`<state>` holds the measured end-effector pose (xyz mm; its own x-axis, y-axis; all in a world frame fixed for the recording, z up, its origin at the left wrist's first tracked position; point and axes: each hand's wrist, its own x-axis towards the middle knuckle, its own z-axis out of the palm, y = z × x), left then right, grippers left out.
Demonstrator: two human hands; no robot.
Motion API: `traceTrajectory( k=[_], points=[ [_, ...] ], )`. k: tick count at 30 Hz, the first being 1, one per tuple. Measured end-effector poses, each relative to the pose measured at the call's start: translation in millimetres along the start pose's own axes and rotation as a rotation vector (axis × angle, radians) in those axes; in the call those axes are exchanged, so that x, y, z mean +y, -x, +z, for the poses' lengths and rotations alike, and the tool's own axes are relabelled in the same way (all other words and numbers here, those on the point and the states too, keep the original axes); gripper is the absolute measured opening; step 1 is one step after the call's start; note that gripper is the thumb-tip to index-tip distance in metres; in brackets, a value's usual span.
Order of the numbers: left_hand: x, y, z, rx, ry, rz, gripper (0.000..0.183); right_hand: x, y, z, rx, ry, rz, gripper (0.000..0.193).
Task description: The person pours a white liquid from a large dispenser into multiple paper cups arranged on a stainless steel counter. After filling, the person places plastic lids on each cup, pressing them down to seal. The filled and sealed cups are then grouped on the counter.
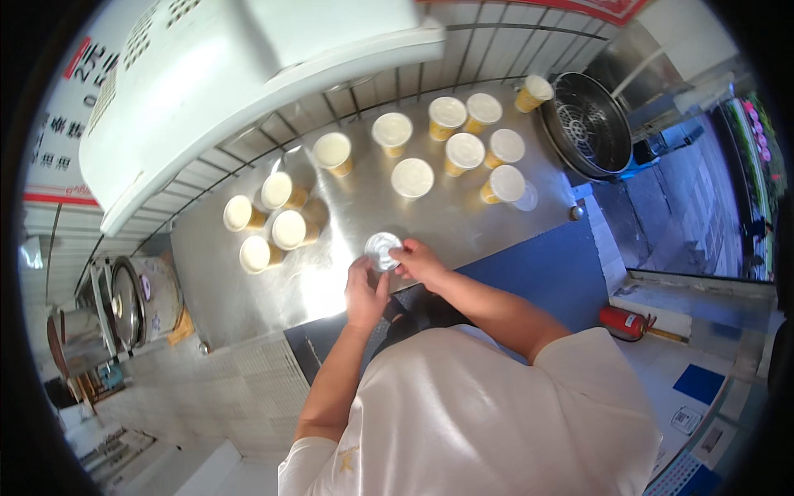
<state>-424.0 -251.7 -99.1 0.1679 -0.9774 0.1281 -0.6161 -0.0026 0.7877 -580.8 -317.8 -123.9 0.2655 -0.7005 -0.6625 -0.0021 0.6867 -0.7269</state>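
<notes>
Near the front edge of the steel table [451,227], a round, clear plastic cup lid [382,250] is held up between my hands. The fingers of my left hand [365,291] grip its lower left rim. My right hand [419,261] pinches its right side. Whether it is one lid or a small stack, I cannot tell. Yellow paper cups with pale round tops stand beyond my hands. The nearest in the middle is one cup [412,178]; another cup [289,229] belongs to a cluster at the left. A clear lid [526,197] lies beside the front right cup [502,185].
A wire rack [397,87] and a white appliance [273,50] line the back. A dark round steamer pan [585,124] sits beyond the right end. At the left stands a lidded pot [153,302]. A red fire extinguisher [624,322] is at the lower right.
</notes>
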Motion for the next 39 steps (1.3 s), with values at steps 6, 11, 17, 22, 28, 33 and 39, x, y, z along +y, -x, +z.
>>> traceTrajectory(
  k=[6,11,17,22,28,33,39],
  points=[
    [26.9,-14.1,-21.8,-0.097,0.571,-0.51,0.028,-4.3,26.2,13.5,-0.136,-0.088,-0.169,0.031],
    [40.0,-10.0,-43.6,0.118,-0.13,-0.042,0.02,-25.2,40.8,29.9,0.116,0.013,-0.295,0.031],
    [41.3,-10.4,-54.4,0.206,-0.306,0.233,0.023,-56.8,57.8,39.5,-0.324,-0.218,-0.145,0.028],
    [41.7,3.1,-47.7,0.049,-0.008,-0.019,0.023,-56.7,55.5,39.1,-0.359,-0.268,-0.113,0.021],
    [25.7,5.5,-49.1,-0.278,0.974,-0.664,0.03,-37.1,54.1,39.1,-0.346,0.4,-0.405,0.017],
    [-6.8,7.4,-32.2,-0.09,0.98,-0.848,0.034,-31.4,46.5,43.9,-0.325,0.464,-0.345,0.017],
    [-68.5,4.0,-47.4,0.117,0.404,-0.786,0.036,-31.5,38.7,44.4,-0.15,0.871,-0.821,0.011]
  ],
)
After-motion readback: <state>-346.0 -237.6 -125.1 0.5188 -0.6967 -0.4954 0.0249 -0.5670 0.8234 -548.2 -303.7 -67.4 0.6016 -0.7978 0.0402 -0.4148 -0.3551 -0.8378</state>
